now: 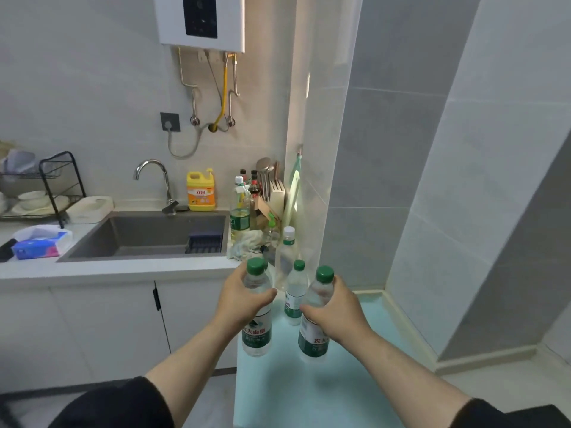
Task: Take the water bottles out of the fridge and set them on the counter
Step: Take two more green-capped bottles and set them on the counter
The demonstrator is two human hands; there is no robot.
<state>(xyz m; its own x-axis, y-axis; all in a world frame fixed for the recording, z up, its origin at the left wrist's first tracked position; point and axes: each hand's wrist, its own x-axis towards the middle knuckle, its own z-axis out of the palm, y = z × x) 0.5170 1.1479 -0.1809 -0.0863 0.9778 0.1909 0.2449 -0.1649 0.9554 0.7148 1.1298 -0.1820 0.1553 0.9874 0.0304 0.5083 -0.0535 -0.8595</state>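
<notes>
1. The left hand (241, 299) has its fingers curled closed round the upper body of a green-capped water bottle (257, 310), thumb across the front.
2. The right hand (335, 310) is wrapped closed round a second green-capped bottle (315, 316), gripping it just above the label.
3. Both held bottles are upright over the pale green surface (309, 390); whether their bases touch it cannot be told.
4. Between the hands, further back, a smaller green-capped bottle (295, 293) stands on that surface.
5. Behind it a white-capped bottle (286, 254) stands against the tiled wall.
6. To the left lie the grey sink (148, 239), a yellow detergent jug (200, 190) and the white counter (123, 270).
</notes>
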